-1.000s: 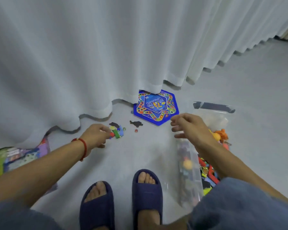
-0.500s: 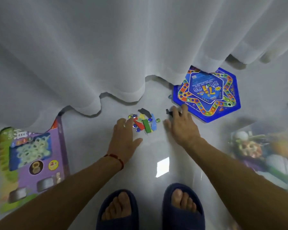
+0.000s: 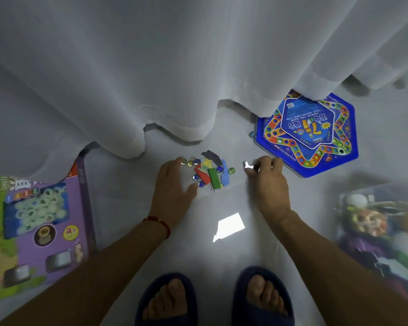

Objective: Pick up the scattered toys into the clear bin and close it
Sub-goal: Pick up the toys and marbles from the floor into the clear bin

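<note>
A small pile of toys lies on the grey floor: a green block, a red block, a blue piece, a dark curved piece and several glass marbles. My left hand rests palm down just left of the pile, fingers spread, holding nothing. To the right of the pile, my right hand has its fingers curled around a small dark toy piece. The clear bin stands blurred at the right edge, holding several toys.
A blue hexagonal game board lies behind my right hand, partly under the white curtain. One marble sits by its left edge. At the left lies a purple toy box. My feet in dark slippers are at the bottom.
My view has swung left and down onto the pile. My right hand has left the bin, reached the dark piece and curled its fingers on it. My left hand has flattened beside the pile.
</note>
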The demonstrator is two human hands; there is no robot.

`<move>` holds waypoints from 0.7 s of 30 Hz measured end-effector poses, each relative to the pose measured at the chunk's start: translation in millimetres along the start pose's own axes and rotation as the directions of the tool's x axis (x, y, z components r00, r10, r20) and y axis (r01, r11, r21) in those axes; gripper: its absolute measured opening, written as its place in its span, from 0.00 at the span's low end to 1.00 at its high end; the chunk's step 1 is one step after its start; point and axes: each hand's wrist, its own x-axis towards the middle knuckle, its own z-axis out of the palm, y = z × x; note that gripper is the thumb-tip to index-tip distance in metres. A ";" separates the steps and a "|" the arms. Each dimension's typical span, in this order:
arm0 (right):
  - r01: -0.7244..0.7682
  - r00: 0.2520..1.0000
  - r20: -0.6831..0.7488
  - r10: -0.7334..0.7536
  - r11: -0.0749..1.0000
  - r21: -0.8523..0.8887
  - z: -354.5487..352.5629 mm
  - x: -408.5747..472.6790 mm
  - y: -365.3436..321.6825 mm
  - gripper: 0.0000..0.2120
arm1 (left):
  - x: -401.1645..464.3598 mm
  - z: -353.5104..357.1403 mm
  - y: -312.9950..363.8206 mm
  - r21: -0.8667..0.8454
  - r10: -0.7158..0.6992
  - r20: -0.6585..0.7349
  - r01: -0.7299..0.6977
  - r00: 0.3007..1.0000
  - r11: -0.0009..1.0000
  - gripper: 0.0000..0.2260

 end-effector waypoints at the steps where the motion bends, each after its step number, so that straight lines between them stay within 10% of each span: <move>1: -0.075 0.997 0.022 0.074 0.996 0.046 -2.8 1.0 -2.9 0.15 | -4.2 -0.8 5.9 -0.031 -0.006 -0.051 0.004 0.999 1.000 0.26; 7: -0.219 0.954 0.259 0.148 0.937 0.272 -29.5 6.9 -19.4 0.13 | -26.3 5.8 63.1 -0.426 -0.209 -0.047 0.169 0.977 0.889 0.10; 9: -0.185 0.927 0.375 0.003 0.873 0.451 -49.7 0.6 -46.2 0.12 | -21.3 8.0 81.0 -0.712 -0.378 0.288 0.461 0.880 0.530 0.14; 11: -0.009 0.881 0.430 -0.196 0.903 0.429 -65.3 -5.7 -74.6 0.14 | -16.3 6.8 91.8 -0.744 -0.265 0.652 0.667 0.710 -0.043 0.19; 13: 0.249 0.823 0.451 -0.345 0.933 0.260 -70.0 -9.5 -93.8 0.19 | -14.4 5.0 88.7 -0.681 -0.142 0.723 0.663 0.676 -0.311 0.18; 21: 0.330 0.943 -0.035 -0.331 0.943 -0.035 -49.8 61.1 -63.4 0.11 | -8.2 -10.9 55.9 -0.746 -0.180 0.631 0.527 0.754 -0.408 0.18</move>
